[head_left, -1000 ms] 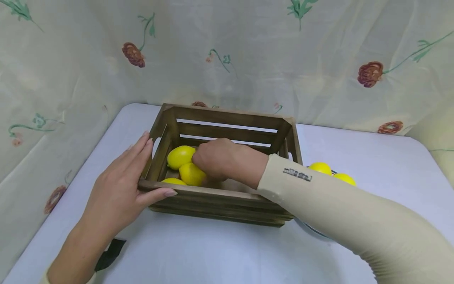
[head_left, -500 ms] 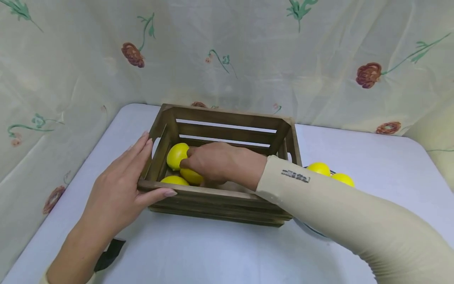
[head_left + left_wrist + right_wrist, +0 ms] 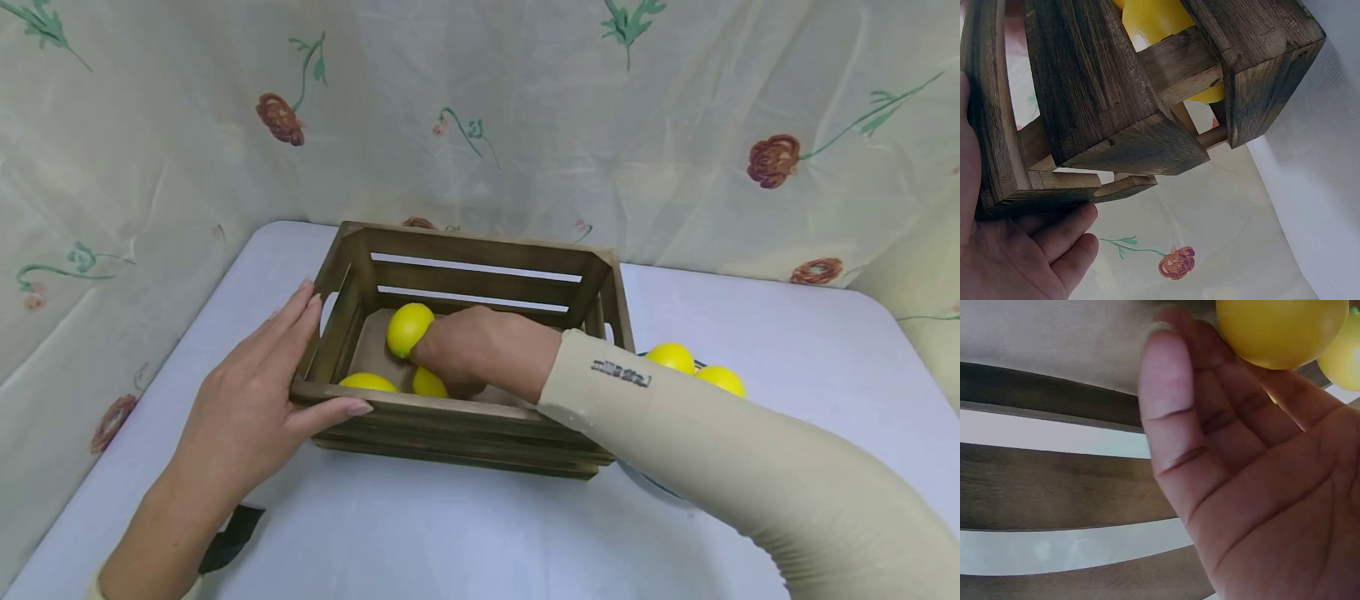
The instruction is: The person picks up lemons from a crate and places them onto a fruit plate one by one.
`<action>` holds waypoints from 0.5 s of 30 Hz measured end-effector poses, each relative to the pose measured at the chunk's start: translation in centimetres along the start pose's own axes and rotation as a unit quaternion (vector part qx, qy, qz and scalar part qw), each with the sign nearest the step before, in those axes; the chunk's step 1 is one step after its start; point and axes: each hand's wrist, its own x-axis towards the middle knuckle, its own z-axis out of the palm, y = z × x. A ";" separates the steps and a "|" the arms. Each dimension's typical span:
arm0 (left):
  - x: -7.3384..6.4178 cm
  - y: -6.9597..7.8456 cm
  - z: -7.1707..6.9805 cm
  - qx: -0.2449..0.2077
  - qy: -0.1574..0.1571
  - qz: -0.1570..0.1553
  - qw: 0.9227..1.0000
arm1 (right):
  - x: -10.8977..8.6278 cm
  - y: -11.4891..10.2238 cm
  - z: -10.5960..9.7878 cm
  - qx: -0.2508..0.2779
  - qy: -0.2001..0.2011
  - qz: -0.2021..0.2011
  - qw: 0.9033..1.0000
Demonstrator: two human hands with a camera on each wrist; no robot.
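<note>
My right hand (image 3: 480, 346) reaches into the brown slatted wooden crate (image 3: 457, 425), its fingers curled against a yellow lemon (image 3: 409, 329). In the right wrist view this lemon (image 3: 1282, 328) sits at the fingers (image 3: 1175, 419); its far side is hidden. Partly under the hand lies a second lemon (image 3: 429, 382), and a third lemon (image 3: 367, 382) shows behind the crate's near wall. My left hand (image 3: 251, 392) rests on the crate's left end, thumb along the near rim, fingers extended along the side. Through the slats, yellow fruit (image 3: 1154, 22) appears in the left wrist view.
To the right of the crate, two lemons (image 3: 671, 357) sit on a dark-rimmed plate (image 3: 660, 487), mostly hidden by my right sleeve (image 3: 720, 450). A white cloth covers the table (image 3: 450, 533). Behind hangs a flowered curtain (image 3: 525, 108). A black strap (image 3: 232, 537) lies by my left wrist.
My right hand first reached slightly left over the lemons, then drew back right. Two lemons in the crate moved right with it. The left hand has stayed in place.
</note>
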 end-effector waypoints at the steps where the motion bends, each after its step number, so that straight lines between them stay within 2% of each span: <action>1: 0.0 0.0 0.0 0.001 -0.001 0.000 1.000 | 0.0 0.0 0.0 -0.001 -0.006 0.001 1.000; 6: 0.0 0.2 -0.1 0.002 -0.007 -0.006 1.000 | 0.0 0.0 0.0 0.001 -0.023 0.000 1.000; 15: 0.0 0.3 -0.1 0.003 -0.012 -0.013 1.000 | 0.1 0.0 0.1 0.003 -0.024 -0.007 1.000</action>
